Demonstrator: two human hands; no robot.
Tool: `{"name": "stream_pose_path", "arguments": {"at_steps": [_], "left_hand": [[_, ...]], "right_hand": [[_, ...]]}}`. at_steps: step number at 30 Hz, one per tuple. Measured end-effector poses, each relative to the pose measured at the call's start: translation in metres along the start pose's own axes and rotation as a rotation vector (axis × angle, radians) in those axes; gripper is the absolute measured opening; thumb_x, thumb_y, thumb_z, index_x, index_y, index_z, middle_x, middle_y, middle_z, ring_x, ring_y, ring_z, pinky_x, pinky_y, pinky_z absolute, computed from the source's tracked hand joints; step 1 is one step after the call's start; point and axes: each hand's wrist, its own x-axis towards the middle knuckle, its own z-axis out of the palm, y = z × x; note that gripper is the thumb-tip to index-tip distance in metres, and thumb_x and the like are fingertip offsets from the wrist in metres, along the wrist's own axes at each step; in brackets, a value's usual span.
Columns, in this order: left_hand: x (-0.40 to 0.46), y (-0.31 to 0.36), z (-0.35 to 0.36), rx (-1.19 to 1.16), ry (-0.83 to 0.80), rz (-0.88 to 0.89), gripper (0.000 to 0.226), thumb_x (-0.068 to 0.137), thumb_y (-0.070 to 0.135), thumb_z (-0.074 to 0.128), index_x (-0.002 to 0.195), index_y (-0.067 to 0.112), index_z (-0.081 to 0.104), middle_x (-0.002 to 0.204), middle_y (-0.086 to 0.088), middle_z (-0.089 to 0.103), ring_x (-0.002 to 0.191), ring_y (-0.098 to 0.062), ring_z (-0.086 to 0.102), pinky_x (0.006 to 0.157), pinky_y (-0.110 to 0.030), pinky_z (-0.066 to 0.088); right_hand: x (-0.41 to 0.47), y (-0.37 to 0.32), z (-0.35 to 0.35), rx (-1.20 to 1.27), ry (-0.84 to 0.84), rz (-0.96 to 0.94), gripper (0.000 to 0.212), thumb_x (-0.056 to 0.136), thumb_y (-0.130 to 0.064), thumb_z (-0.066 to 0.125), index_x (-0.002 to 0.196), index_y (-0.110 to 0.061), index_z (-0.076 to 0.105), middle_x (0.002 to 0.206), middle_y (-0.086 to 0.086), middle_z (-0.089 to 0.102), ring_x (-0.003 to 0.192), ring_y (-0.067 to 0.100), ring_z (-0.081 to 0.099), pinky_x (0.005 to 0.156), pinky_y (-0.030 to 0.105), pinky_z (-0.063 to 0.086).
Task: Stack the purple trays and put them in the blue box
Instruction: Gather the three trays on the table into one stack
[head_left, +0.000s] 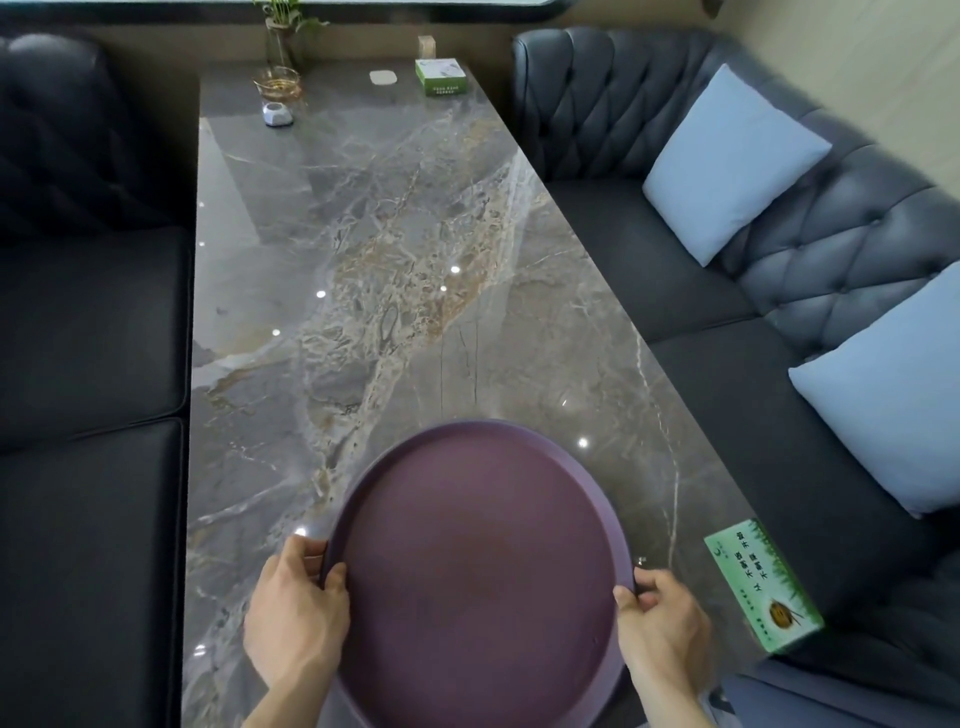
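Observation:
A large round purple tray (480, 566) is at the near end of the grey marble table (363, 270). My left hand (293, 618) grips its left rim, thumb over the edge. My right hand (660, 623) grips the right rim the same way. A second purple rim shows just under the tray's near edge, so it seems to sit on another tray; I cannot tell how many. No blue box is in view.
A green tissue box (763, 587) lies at the table's near right edge. At the far end stand a glass vase with a plant (283, 47), a glass bowl (278, 83), a small white object (278, 115) and another green box (439, 77). Dark sofas with light blue cushions (732, 161) flank the table.

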Motion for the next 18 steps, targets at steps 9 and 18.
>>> {"name": "stream_pose_path", "arguments": {"at_steps": [9, 18], "left_hand": [[0.0001, -0.0027, 0.0015, 0.03, 0.001, 0.029, 0.018, 0.078, 0.024, 0.071, 0.087, 0.033, 0.058, 0.092, 0.008, 0.062, 0.08, -0.021, 0.059, 0.069, -0.035, 0.043], [0.0031, -0.0029, 0.003, 0.007, -0.047, 0.012, 0.02, 0.078, 0.021, 0.069, 0.087, 0.031, 0.054, 0.097, 0.005, 0.063, 0.085, -0.026, 0.062, 0.072, -0.04, 0.049]], "right_hand": [[0.0028, -0.0028, -0.0049, -0.083, -0.046, -0.029, 0.012, 0.081, -0.011, 0.08, 0.089, -0.015, 0.072, 0.083, 0.006, 0.07, 0.078, 0.025, 0.054, 0.07, 0.033, 0.041], [0.0007, -0.0008, -0.0039, -0.064, -0.035, -0.068, 0.019, 0.081, -0.01, 0.079, 0.076, -0.019, 0.062, 0.079, 0.003, 0.065, 0.075, 0.028, 0.057, 0.063, 0.032, 0.041]]}}
